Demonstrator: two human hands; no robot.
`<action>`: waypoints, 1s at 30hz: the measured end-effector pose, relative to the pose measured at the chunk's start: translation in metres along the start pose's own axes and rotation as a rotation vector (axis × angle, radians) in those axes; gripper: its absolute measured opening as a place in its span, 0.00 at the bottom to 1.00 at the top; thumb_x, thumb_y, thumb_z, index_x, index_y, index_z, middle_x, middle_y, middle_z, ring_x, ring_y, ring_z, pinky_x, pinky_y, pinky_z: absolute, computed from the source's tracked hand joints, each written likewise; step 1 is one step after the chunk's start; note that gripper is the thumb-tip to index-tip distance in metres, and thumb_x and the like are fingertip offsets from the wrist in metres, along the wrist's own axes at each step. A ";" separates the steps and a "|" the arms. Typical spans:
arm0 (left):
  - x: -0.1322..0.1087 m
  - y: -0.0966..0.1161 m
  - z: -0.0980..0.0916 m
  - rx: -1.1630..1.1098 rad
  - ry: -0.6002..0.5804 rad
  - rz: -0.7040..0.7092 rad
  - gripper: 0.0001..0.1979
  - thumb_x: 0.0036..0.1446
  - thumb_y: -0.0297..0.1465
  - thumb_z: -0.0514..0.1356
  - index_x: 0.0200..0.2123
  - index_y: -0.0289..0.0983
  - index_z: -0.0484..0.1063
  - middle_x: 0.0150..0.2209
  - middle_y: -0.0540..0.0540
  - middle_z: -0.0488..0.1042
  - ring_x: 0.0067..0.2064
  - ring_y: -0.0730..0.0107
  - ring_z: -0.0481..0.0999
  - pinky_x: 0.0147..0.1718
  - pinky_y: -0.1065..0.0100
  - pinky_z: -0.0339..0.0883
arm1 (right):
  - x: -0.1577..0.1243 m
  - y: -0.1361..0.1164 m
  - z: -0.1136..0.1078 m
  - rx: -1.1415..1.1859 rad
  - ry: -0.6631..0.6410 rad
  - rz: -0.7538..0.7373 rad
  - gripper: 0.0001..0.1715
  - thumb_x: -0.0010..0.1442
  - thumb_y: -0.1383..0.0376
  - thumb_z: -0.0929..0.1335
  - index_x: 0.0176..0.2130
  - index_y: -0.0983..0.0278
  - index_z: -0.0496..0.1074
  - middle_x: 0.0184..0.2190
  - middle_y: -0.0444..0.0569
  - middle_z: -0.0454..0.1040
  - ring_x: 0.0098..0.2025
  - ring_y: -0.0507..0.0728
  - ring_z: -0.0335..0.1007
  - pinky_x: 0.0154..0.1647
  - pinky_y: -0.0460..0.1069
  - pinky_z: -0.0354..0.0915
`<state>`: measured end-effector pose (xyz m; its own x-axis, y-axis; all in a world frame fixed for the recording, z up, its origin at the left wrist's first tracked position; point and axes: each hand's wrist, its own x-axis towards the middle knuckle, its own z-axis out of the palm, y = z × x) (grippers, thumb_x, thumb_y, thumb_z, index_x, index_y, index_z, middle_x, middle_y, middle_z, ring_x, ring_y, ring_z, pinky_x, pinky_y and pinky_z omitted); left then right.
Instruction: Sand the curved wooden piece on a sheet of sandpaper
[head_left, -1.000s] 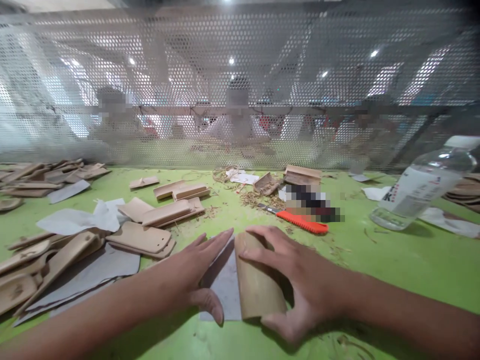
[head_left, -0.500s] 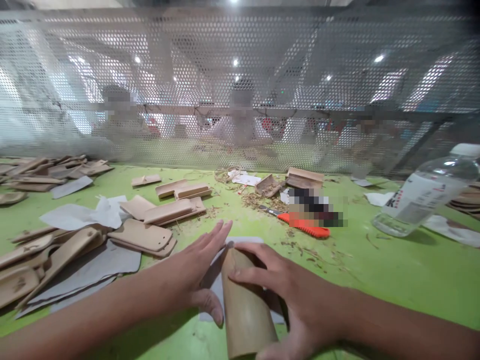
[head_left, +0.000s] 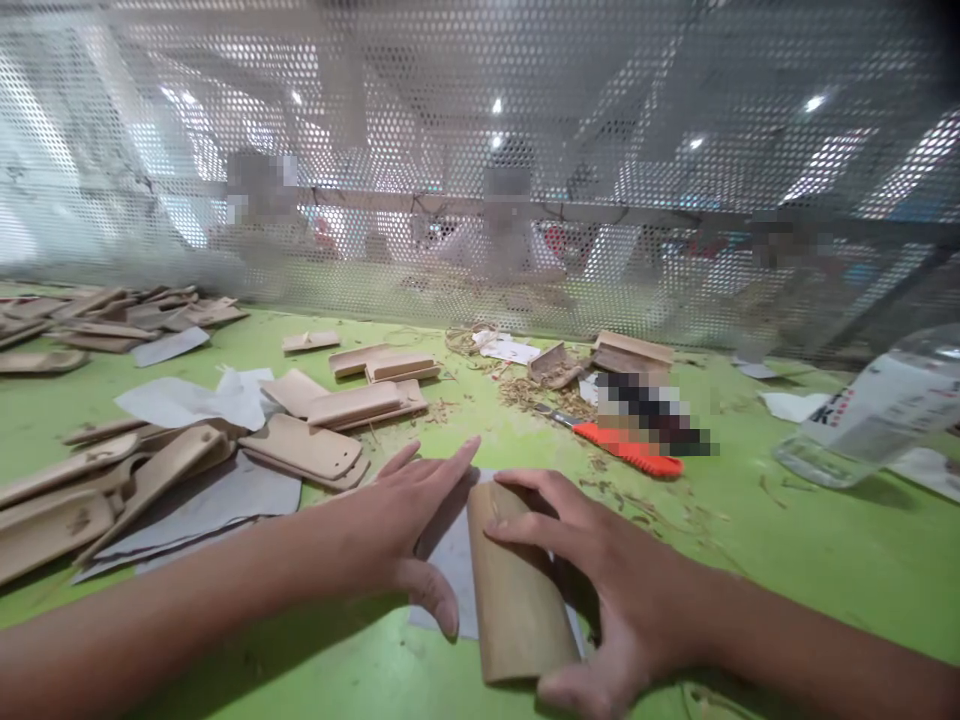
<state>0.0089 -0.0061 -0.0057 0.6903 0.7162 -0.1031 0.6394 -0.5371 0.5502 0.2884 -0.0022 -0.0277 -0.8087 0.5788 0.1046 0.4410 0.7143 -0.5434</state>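
Note:
My right hand [head_left: 611, 590] grips a curved tan bamboo piece [head_left: 517, 600], fingers over its top and thumb at its near end. The piece lies on a grey sheet of sandpaper [head_left: 454, 560] spread on the green table [head_left: 825, 560]. Beside it my left hand [head_left: 390, 530] lies flat with fingers stretched out, pressing the sheet down.
Flat bamboo blanks [head_left: 307, 450] and grey sheets [head_left: 217, 500] are heaped at the left. An orange-handled knife [head_left: 626, 447] lies among shavings behind my hands. A clear plastic bottle [head_left: 877, 410] lies at the right. A perforated metal screen [head_left: 480, 170] walls off the far edge, with people behind it.
My right hand pulled the bamboo piece toward me along the sandpaper, then pushed it back out a little. The left hand stayed flat on the sheet.

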 end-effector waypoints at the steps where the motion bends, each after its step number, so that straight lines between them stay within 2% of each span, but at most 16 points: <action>1: 0.000 0.001 0.000 0.002 -0.005 -0.004 0.66 0.52 0.63 0.68 0.77 0.37 0.36 0.73 0.30 0.55 0.73 0.34 0.54 0.70 0.38 0.35 | 0.001 0.003 -0.002 -0.020 0.003 0.030 0.57 0.40 0.42 0.79 0.64 0.60 0.69 0.69 0.66 0.55 0.66 0.78 0.62 0.64 0.71 0.62; 4: 0.000 0.001 -0.001 0.012 -0.011 -0.023 0.66 0.53 0.63 0.67 0.77 0.35 0.34 0.73 0.29 0.55 0.73 0.33 0.52 0.70 0.38 0.33 | 0.002 0.006 -0.005 -0.085 0.063 0.121 0.52 0.45 0.44 0.78 0.63 0.61 0.70 0.69 0.67 0.56 0.66 0.79 0.62 0.64 0.73 0.61; 9: -0.001 0.000 0.000 0.028 -0.049 -0.040 0.67 0.52 0.64 0.67 0.77 0.34 0.37 0.75 0.29 0.50 0.74 0.33 0.47 0.70 0.38 0.33 | -0.002 -0.002 -0.001 -0.022 0.009 -0.049 0.59 0.39 0.44 0.80 0.65 0.59 0.69 0.69 0.64 0.55 0.66 0.77 0.62 0.64 0.69 0.63; 13: -0.002 0.002 -0.001 0.057 -0.035 -0.054 0.62 0.53 0.62 0.67 0.77 0.39 0.40 0.74 0.31 0.52 0.74 0.34 0.50 0.70 0.37 0.36 | -0.001 -0.003 -0.001 -0.072 0.068 0.087 0.53 0.45 0.45 0.78 0.64 0.60 0.69 0.69 0.66 0.57 0.64 0.77 0.64 0.63 0.72 0.63; 17: -0.002 0.003 -0.002 0.030 -0.041 -0.049 0.62 0.52 0.62 0.67 0.77 0.40 0.43 0.73 0.32 0.56 0.73 0.37 0.55 0.71 0.39 0.37 | 0.000 -0.005 -0.001 -0.030 0.019 -0.022 0.57 0.39 0.43 0.80 0.63 0.60 0.70 0.69 0.65 0.55 0.65 0.78 0.62 0.63 0.70 0.63; 19: -0.001 0.004 -0.003 0.029 -0.037 -0.049 0.62 0.53 0.62 0.67 0.77 0.39 0.43 0.73 0.31 0.56 0.73 0.37 0.55 0.71 0.40 0.37 | -0.001 -0.005 0.000 -0.042 0.018 0.023 0.56 0.41 0.42 0.79 0.63 0.60 0.69 0.69 0.66 0.54 0.65 0.78 0.61 0.63 0.71 0.63; 21: -0.001 0.005 -0.004 0.036 -0.040 -0.065 0.62 0.53 0.61 0.68 0.77 0.37 0.43 0.74 0.30 0.54 0.73 0.36 0.52 0.71 0.39 0.37 | -0.001 -0.005 0.000 -0.084 0.075 0.113 0.53 0.46 0.43 0.78 0.64 0.62 0.68 0.68 0.68 0.55 0.65 0.78 0.62 0.62 0.73 0.63; 22: -0.001 0.006 -0.004 0.037 -0.043 -0.076 0.62 0.54 0.60 0.69 0.77 0.36 0.43 0.74 0.30 0.53 0.74 0.36 0.51 0.71 0.39 0.37 | 0.000 -0.005 0.000 -0.093 0.097 0.106 0.52 0.47 0.44 0.77 0.64 0.62 0.68 0.68 0.68 0.57 0.65 0.78 0.62 0.62 0.73 0.62; 26: -0.002 0.008 -0.005 0.016 -0.049 -0.080 0.60 0.54 0.60 0.68 0.77 0.40 0.42 0.74 0.32 0.52 0.74 0.36 0.49 0.71 0.38 0.35 | 0.002 -0.007 0.000 -0.045 0.032 -0.170 0.52 0.41 0.46 0.79 0.61 0.61 0.71 0.64 0.63 0.65 0.62 0.74 0.65 0.64 0.68 0.63; 27: -0.002 0.008 -0.005 0.009 -0.048 -0.072 0.61 0.54 0.61 0.68 0.77 0.40 0.42 0.74 0.32 0.53 0.74 0.36 0.50 0.70 0.38 0.35 | 0.003 -0.007 0.000 -0.047 0.038 -0.168 0.51 0.41 0.46 0.79 0.60 0.62 0.71 0.63 0.63 0.66 0.61 0.74 0.65 0.63 0.68 0.63; 30: -0.001 0.005 -0.004 -0.019 -0.037 -0.053 0.64 0.52 0.63 0.67 0.77 0.36 0.40 0.74 0.30 0.54 0.73 0.34 0.52 0.71 0.38 0.34 | 0.004 -0.006 0.000 -0.099 0.135 -0.005 0.47 0.46 0.47 0.78 0.60 0.65 0.71 0.62 0.66 0.66 0.60 0.74 0.66 0.60 0.69 0.65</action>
<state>0.0102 -0.0080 0.0008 0.6679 0.7263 -0.1624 0.6689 -0.4901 0.5588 0.2827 -0.0043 -0.0235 -0.7542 0.6180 0.2217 0.4789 0.7488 -0.4582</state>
